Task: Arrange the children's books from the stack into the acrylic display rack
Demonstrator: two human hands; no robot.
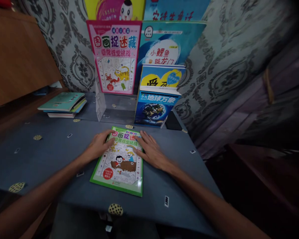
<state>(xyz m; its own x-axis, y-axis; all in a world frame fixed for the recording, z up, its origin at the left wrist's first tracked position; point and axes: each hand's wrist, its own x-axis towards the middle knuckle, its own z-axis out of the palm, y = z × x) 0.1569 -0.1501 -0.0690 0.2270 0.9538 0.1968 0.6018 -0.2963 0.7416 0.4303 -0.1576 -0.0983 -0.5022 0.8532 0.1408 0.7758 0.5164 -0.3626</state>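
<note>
A green-bordered picture book point(124, 166) lies flat on the grey-blue table, its cover facing up and showing two cartoon figures in a brown boat. My left hand point(99, 143) touches its upper left edge, with the thumb and index finger apart over the cover. At the upper right edge rests my right hand point(153, 151); its fingers are stretched out and the thumb lies on the cover. Behind the book stands a clear display rack point(100, 103). A pink-bordered book point(117, 59) stands in its left column, and a blue book with a globe point(153, 109) at lower right.
Other books, among them a teal one point(171, 43) and a blue-and-yellow one point(161, 76), stand in the rack. A stack of books point(62, 103) lies at the back left of the table point(52, 142). A wooden panel point(17, 49) rises at left; a curtain point(254, 109) hangs at right.
</note>
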